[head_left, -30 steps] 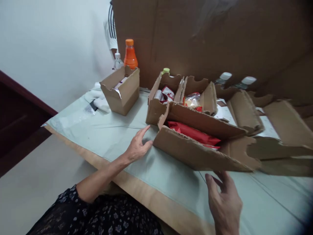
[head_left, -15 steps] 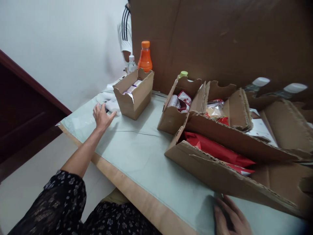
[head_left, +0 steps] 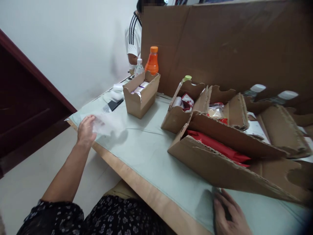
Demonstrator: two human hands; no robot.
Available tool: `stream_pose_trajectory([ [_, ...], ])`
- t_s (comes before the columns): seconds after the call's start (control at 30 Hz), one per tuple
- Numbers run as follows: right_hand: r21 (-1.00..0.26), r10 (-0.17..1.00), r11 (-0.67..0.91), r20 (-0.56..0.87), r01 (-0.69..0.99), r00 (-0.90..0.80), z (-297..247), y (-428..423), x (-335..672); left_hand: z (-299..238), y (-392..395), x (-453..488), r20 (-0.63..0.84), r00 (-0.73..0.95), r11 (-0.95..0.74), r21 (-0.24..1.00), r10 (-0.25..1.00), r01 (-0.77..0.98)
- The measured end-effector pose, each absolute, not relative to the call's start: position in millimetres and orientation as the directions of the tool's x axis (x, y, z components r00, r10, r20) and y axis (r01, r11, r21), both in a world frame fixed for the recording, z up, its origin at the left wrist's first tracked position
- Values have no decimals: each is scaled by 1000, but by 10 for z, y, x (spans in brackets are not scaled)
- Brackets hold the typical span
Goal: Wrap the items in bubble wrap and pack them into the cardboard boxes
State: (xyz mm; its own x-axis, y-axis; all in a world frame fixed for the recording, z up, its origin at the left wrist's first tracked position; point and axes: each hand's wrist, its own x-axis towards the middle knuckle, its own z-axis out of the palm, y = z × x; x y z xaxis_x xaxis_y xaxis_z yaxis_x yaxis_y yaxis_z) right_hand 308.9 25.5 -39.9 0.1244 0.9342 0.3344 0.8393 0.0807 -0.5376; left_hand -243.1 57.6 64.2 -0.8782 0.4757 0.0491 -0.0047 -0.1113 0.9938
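Note:
My left hand point(head_left: 86, 130) is closed on the edge of a thin, translucent white plastic bag point(head_left: 107, 123), over the left end of the table. The bag is blurred and spreads out to the right of my fingers. Behind it lie a flat black object point(head_left: 115, 104), like a phone, and more crumpled white plastic point(head_left: 114, 96). At the near right, my right hand point(head_left: 231, 212) rests on the table with curled fingers around something dark; what it is stays hidden. A red packet point(head_left: 217, 145) lies in the long cardboard box point(head_left: 200, 163) beyond that hand.
A small cardboard box point(head_left: 144, 103) holds white and purple packs. Behind it stand an orange bottle point(head_left: 152, 62) and a clear bottle point(head_left: 139, 68). More open cardboard boxes point(head_left: 172, 119) line the right. A tall cardboard panel point(head_left: 220, 42) rises behind; a person in a white sleeve point(head_left: 133, 36) is beyond.
My left hand has closed on the plastic bag and drawn it back toward me and left, uncovering the black object. My right hand stays in place. The view has shifted slightly.

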Motion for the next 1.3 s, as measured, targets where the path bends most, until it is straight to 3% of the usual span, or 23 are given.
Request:
stream_pose_trajectory([
  [0.17,-684,901,150,391,714,185,-176,-15,2786,650,139,-1871,-186,-709,27,973,680,-230],
  [0.3,-862,974,224,183,455,-134,57,-214,2282,653,-7,-1210,-343,-344,271,932,874,-243],
  [0.43,-976,910,57,-36,210,-413,174,-140,1823,653,-32,-611,-192,-62,194,980,979,31],
  [0.53,-986,873,-89,-145,140,-465,151,-110,1771,663,2,-392,-23,-36,31,974,999,225],
  [0.67,-976,916,-184,-212,114,-341,163,-220,2143,676,48,-361,42,-20,-31,923,999,384],
  [0.83,-978,984,-177,-173,112,45,328,-295,2721,607,186,-338,-131,263,-11,878,956,478],
  [0.93,-972,980,-154,-126,180,157,283,-225,2873,459,407,-287,-202,361,-22,849,910,528],
  [1.0,-930,977,-117,-45,348,209,176,-171,2938,353,550,-264,-189,331,-62,782,925,620],
  [1.13,-680,907,-34,287,733,308,-13,-176,3071,277,579,-250,115,226,-253,524,967,813],
  [1.2,-566,878,9,399,824,264,-32,-221,3052,279,440,-202,266,298,-388,412,917,824],
  [1.3,-470,928,140,368,871,50,-4,-237,2761,204,177,-24,284,487,-558,292,826,777],
])
